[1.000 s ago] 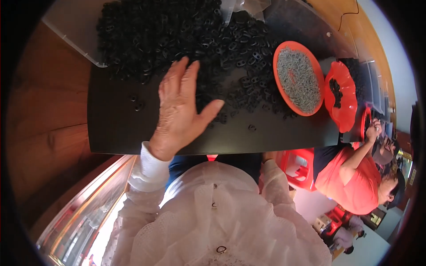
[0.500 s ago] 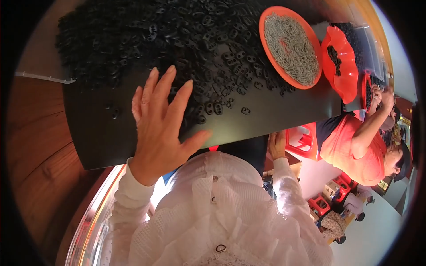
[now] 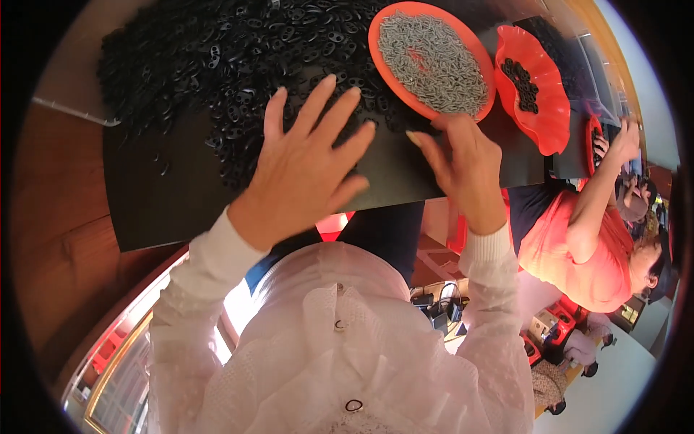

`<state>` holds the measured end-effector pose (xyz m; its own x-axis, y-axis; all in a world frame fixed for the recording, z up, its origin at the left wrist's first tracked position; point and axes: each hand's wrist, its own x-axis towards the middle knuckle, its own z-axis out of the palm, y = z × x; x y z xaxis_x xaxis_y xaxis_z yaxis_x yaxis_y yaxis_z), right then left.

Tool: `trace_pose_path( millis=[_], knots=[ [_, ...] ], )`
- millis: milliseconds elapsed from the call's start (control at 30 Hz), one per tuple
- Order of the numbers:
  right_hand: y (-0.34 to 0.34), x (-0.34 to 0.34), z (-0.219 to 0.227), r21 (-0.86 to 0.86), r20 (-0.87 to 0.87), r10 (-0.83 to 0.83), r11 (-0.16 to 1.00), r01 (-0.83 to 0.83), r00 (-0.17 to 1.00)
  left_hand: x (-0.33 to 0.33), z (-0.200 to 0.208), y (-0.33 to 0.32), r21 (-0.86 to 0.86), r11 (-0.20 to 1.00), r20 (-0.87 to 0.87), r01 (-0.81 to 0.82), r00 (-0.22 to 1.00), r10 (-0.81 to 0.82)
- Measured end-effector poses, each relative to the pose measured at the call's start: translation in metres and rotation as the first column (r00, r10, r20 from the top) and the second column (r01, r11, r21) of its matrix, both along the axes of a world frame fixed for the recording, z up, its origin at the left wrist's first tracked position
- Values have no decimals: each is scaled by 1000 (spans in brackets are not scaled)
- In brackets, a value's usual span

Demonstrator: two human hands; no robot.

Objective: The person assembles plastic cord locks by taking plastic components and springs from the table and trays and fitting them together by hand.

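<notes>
Showing both hands over a dark desk [image 3: 159, 213], with a broad pile of small black two-holed pieces [image 3: 217, 69] along the far left and centre. The left hand [image 3: 290, 170], palm down, is spread wide, fingers well apart and pointing to the far side; it grasps nothing that can be seen, and its fingertips lie over or just beside the near border of the pile, though contact cannot be told. The right hand [image 3: 471, 166] is half open, thumb apart from the bent fingers, which meet the near rim of an orange plate [image 3: 374, 45] of grey rods [image 3: 434, 61]; whether they grip the rim cannot be told. Just right of the plate stands a wavy-edged red bowl [image 3: 546, 119] with more black pieces in it. Farther right, a co-worker in an orange shirt [image 3: 567, 249] sits with an arm raised.

Compared with half a second earlier, the right hand has risen from below the near edge of the desk to the plate; the left remains spread.
</notes>
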<state>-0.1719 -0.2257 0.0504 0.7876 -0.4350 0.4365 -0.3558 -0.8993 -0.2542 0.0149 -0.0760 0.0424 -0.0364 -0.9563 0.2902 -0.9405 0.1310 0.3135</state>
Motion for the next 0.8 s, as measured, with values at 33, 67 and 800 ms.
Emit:
trace_pose_path(
  millis=[33,67,800],
  knots=[
    [0,-2,2,1,5,10,1000,-10,1000,3,-8,-5,21,998,88,-58,995,55],
    [-1,-9,4,25,-15,0,1000,0,1000,6,-13,-11,38,993,172,-110,980,102],
    [44,109,-23,137,-210,70,990,-41,975,41,-20,48,-4,932,41,-363,931,362]
  ],
)
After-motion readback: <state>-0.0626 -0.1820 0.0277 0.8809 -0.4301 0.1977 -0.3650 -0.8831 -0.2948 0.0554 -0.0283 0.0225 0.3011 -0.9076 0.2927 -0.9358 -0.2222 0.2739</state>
